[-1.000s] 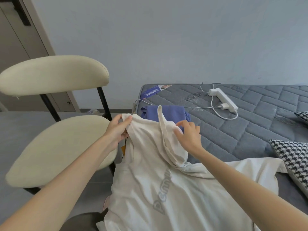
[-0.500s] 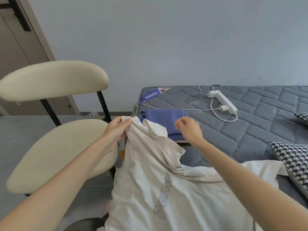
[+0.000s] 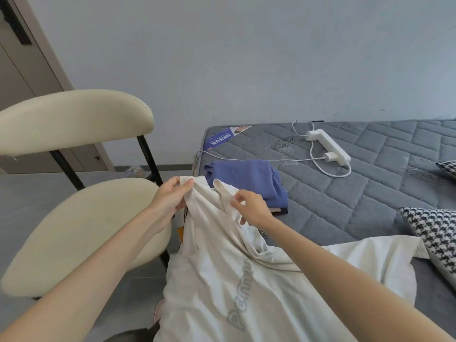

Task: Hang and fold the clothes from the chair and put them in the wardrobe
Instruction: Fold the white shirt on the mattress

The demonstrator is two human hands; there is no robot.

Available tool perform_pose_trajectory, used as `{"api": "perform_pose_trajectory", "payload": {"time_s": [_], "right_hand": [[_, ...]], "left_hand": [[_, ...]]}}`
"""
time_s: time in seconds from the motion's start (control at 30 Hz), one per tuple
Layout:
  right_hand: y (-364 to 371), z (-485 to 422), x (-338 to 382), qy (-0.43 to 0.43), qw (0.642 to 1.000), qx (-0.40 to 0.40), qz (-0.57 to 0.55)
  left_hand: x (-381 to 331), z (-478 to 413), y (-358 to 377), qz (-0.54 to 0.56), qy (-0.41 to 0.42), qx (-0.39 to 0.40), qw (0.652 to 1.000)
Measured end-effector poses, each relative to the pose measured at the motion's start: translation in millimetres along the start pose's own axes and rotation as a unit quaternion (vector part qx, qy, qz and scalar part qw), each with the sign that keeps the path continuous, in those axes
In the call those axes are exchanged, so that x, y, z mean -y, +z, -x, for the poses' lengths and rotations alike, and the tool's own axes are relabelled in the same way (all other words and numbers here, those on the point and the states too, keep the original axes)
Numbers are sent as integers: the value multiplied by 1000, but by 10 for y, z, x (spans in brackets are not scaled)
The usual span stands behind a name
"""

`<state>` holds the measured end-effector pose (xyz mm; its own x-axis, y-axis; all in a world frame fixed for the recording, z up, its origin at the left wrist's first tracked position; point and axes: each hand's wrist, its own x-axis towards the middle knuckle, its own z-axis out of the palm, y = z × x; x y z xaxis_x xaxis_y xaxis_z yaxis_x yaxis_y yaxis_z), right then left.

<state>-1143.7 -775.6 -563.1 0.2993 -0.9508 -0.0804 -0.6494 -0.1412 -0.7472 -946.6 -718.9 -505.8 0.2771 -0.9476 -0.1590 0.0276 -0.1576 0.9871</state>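
Beside the cream chair point(image 3: 81, 233), at the near edge of a grey quilted mattress point(image 3: 357, 198), a cream-white T-shirt point(image 3: 217, 287) with grey lettering is held up by its top. Its body drapes down toward the camera and one sleeve lies spread flat on the mattress. The left hand point(image 3: 170, 196) pinches a fold of the shirt's upper edge between thumb and fingers, just above the chair seat. The right hand point(image 3: 251, 206) pinches the fabric close beside it, near the collar, with its fingers curled on the cloth. An orange tag point(image 3: 180, 231) hangs below the left hand. Behind the hands a folded blue garment point(image 3: 246, 175) lies on the mattress, on top of beige and dark layers. Farther back are a white power strip point(image 3: 330, 146) with a charger plugged in and a white cable point(image 3: 283, 159). A houndstooth cushion point(image 3: 439, 235) sits at the right edge, near the spread sleeve
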Motion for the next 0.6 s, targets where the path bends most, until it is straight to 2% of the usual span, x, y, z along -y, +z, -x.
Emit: {"api": "perform_pose_trajectory", "payload": {"time_s": [0.07, 0.17, 0.27, 0.33, 0.43, 0.6], "right_hand": [[-137, 9, 39, 19, 997, -39, -62], [-500, -36, 14, 65, 967, -178, -169], [-884, -149, -127, 80, 946, -275, -150], [-1105, -213, -189, 87, 941, -306, -115], [-1331, -284, -211, 78, 944, -307, -96], [-1443, -592, -141, 20, 931, -339, -137]], "left_hand": [[30, -34, -20, -7, 2, -18, 1000], [88, -136, -14, -17, 10, -71, 997], [126, -254, 26, -11, 1, -119, 993], [141, -328, 63, 20, -10, -130, 991], [192, -441, 114, 61, -28, -124, 990], [283, -627, 171, 110, -56, -122, 985]]}}
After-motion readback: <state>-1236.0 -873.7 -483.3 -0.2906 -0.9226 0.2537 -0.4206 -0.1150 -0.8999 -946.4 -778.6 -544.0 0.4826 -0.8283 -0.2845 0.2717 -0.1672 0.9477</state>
